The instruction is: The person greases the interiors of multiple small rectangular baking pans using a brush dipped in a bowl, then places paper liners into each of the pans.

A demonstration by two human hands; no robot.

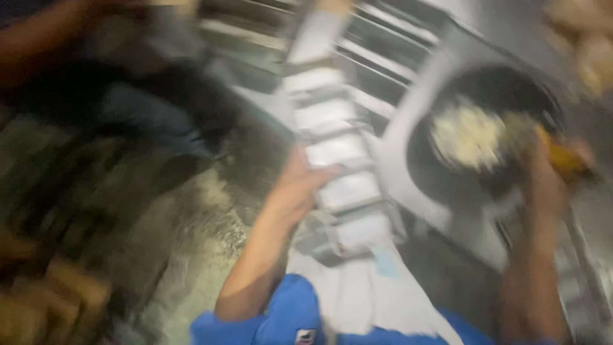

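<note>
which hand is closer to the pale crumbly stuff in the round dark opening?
Right. The right hand sits at the edge of the pale crumbly pile in the round dark opening, holding something yellowish. The left hand is well to the side, on the white conveyor strip.

My left arm runs up from the blue sleeve (287,316) at the bottom edge, bare from the short cuff onward, elbow bent and forearm slanting up and to the right of that sleeve; my left hand (299,185) sits well above the sleeve, palm turned away, fingers pointing right, though the blur hides whether they are curled or spread; my right arm rises far to the right of the sleeve, forearm nearly upright; my right hand (554,167) is up and to the right of the sleeve, smeared by motion; I cannot read its grip.
</note>
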